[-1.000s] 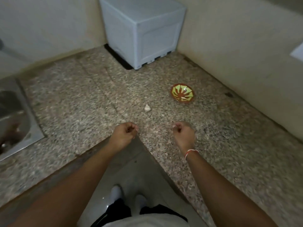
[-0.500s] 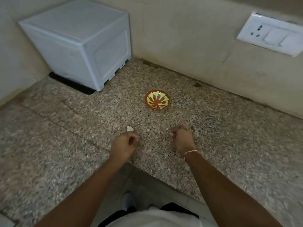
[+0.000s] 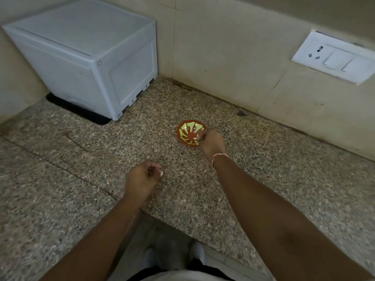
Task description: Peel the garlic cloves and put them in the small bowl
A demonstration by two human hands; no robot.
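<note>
Left hand [image 3: 144,178] nearest, fingers curled over the granite counter [image 3: 71,179]; something pale shows at the fingertips, likely peel, can't confirm. Right hand [image 3: 212,144] further out at the near-right rim of the small bowl [image 3: 187,131], fingers bunched over it. Any clove in that pinch is hidden. Looks like the drop step; next: release over the centre. Visible bowl interior: no cloves showing.

Home kitchen: speckled granite counter [image 3: 85,159], tiled wall [image 3: 233,57], switchboard [image 3: 332,57].
</note>
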